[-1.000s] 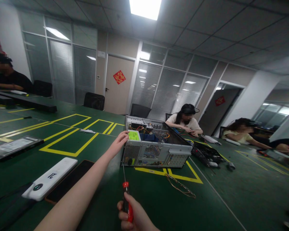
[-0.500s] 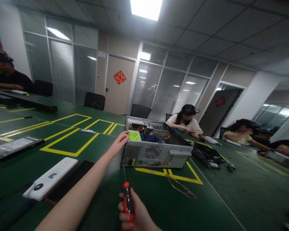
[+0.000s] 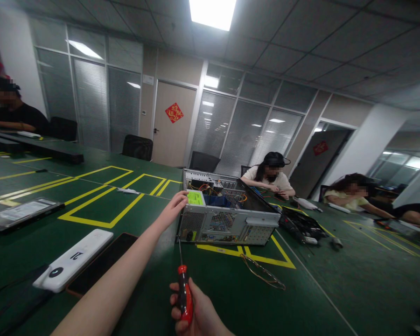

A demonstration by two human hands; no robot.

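An open grey computer case (image 3: 227,219) lies on its side on the green table (image 3: 336,298), inside a yellow taped outline. My left hand (image 3: 173,210) reaches out and rests on the case's near left top corner, fingers curled over the edge beside a green label (image 3: 195,198). My right hand (image 3: 196,317) is low in the view, wrapped round the handle of a red and black screwdriver (image 3: 184,289). The screwdriver's thin shaft points up toward the case's rear panel.
A white power bank (image 3: 73,260) and a dark phone (image 3: 101,263) lie at near left. A coil of wire (image 3: 262,271) lies in front of the case. Other people sit at the far left and far right with their own parts. Black chairs stand along the back.
Almost nothing has moved. My right hand has shifted the screwdriver very slightly; my left hand stays on the case corner.
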